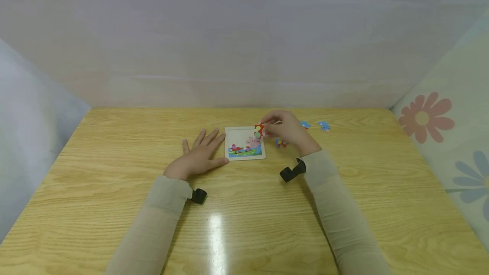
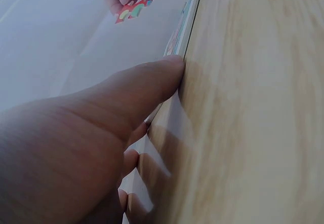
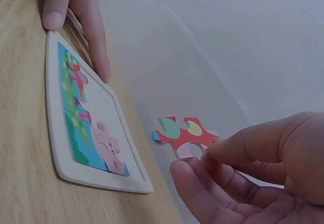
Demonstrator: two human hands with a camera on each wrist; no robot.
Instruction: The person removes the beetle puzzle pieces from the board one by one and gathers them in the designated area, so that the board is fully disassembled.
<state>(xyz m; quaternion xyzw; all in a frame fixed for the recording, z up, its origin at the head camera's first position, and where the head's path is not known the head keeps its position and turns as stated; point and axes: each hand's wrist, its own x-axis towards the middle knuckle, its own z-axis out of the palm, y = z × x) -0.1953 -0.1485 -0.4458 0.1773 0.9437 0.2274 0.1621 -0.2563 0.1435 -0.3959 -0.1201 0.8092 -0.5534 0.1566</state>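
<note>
A square puzzle tray with a pale rim lies on the table, its lower part filled with joined pieces showing grass, blue and a pink pig face. My left hand lies flat with spread fingers at the tray's left side, thumb and fingertips touching the rim. Above the tray's right edge, my right hand pinches a red puzzle piece with green and yellow spots between thumb and fingers. In the right wrist view this piece is raised clear of the tray.
Right of the tray, a red and yellow puzzle piece lies near the right wrist. Two blue pieces are farther back on the wooden table. A pale backdrop rises behind the table, with a flowered sheet on the right.
</note>
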